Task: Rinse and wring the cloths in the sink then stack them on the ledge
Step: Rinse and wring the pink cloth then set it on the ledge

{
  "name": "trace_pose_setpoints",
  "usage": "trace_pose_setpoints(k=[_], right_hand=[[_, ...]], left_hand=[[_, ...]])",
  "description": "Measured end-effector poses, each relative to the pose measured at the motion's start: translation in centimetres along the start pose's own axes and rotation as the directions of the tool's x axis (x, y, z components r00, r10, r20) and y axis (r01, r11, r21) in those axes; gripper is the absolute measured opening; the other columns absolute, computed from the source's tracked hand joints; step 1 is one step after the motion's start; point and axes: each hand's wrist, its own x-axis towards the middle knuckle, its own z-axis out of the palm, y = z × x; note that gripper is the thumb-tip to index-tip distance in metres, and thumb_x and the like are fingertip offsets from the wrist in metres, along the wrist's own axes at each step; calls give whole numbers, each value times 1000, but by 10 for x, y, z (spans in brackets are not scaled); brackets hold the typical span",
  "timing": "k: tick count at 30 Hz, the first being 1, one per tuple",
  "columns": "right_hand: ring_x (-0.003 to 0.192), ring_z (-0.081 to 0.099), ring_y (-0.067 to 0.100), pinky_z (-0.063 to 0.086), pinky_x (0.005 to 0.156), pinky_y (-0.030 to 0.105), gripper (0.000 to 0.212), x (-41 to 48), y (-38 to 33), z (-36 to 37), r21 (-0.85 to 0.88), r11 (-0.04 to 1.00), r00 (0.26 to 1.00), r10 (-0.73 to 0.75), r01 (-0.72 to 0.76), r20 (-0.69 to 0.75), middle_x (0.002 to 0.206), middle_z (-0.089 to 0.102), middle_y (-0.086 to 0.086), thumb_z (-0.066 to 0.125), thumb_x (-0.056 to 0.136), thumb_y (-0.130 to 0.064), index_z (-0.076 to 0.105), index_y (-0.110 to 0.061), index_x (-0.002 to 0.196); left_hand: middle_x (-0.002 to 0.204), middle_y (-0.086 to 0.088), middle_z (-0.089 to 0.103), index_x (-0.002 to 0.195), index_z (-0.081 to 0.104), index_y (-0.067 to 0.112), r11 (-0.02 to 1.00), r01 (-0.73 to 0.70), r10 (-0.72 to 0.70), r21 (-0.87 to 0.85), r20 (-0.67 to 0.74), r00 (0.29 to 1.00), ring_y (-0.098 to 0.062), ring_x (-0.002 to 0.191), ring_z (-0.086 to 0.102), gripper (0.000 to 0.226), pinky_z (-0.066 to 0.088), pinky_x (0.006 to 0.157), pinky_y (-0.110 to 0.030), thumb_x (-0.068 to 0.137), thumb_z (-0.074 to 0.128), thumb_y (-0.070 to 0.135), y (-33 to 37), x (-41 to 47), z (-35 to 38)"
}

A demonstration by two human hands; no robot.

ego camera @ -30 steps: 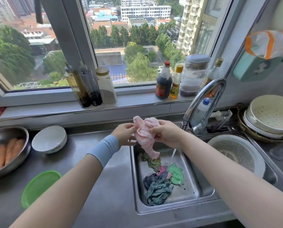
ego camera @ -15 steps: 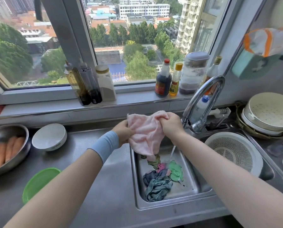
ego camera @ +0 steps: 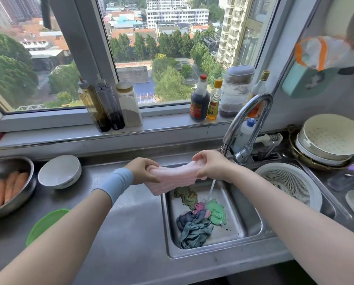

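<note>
Fingers (ego camera: 151,168) of 2 hands curl tight around opposite ends of 1 pink cloth (ego camera: 172,179), the left hand (ego camera: 143,171) at its 9 o'clock and the right hand (ego camera: 211,166) at its 3 o'clock, holding it stretched above the sink (ego camera: 252,229) rim. At the cloth's 5 o'clock, about 5 crumpled cloths (ego camera: 194,233) lie heaped in the sink beneath 1 stream (ego camera: 212,188) from 1 faucet (ego camera: 248,120). At 12 o'clock, the ledge (ego camera: 161,128) carries 7 bottles and jars (ego camera: 199,101).

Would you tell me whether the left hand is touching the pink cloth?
Touching. The head view shows the left hand gripping the pink cloth by its left end, with its fingers curled round the fabric.
</note>
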Motion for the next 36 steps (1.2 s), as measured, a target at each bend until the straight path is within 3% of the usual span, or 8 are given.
trace_pose_setpoints(k=[5,8,13,17,20,24,29,36], right_hand=[[99,65,20,45,79,22,23,-1,-2,-4,-232,973,992,-28,-1,-121,102,72,4,76,87,-29,78,-10,101],[75,62,12,41,61,23,22,-3,-3,-8,-87,995,995,37,-45,-88,78,67,-4,75,84,-36,75,-13,83],[71,59,22,55,64,38,19,2,-6,-6,399,908,977,185,-127,-109,74,61,5,68,84,-30,64,-13,76],[62,54,23,45,56,32,19,5,-16,2,467,862,947,290,-197,-136,70,55,9,72,75,-27,68,-9,79],[66,61,23,48,61,36,47,8,-31,9,546,820,955,276,-174,-110,74,66,7,80,55,-38,74,-3,86],[91,71,25,59,76,39,26,7,-55,24,599,790,991,85,-133,107,106,72,16,72,88,-16,70,-7,112],[112,68,28,59,90,39,43,10,-48,23,625,780,980,-90,-42,179,123,69,13,49,88,13,68,-5,122],[115,59,16,50,92,30,57,23,-25,18,334,941,997,-32,54,-69,123,59,-7,75,82,-19,55,-21,136]], left_hand=[[77,-1,59,95,75,12,962,90,-95,257,7,995,-19,69,50,29,39,57,-25,93,62,38,0,-2,-11],[97,3,57,90,76,8,969,65,-51,238,-61,997,-21,90,57,39,47,82,-29,95,60,44,-9,-1,-21],[104,-17,72,114,71,11,917,6,11,-398,39,999,-29,92,69,21,61,78,-38,95,63,16,-5,-13,-28],[99,-21,71,104,71,3,842,133,-106,-522,81,991,-28,82,70,19,62,75,-40,94,64,17,2,-12,-23],[96,-20,68,99,70,2,759,161,-121,-630,106,987,-27,78,68,20,62,79,-41,96,59,19,17,-10,-13],[102,-17,72,116,65,5,575,222,-98,-788,204,974,-28,84,72,45,61,78,-40,96,59,44,38,-3,-5],[92,-15,71,112,66,4,813,83,-78,-576,33,996,-23,74,71,23,62,74,-38,91,65,14,35,1,-13],[92,-9,67,108,64,6,736,49,125,-676,207,970,-23,85,67,21,59,77,-36,95,50,-3,23,3,-32]])
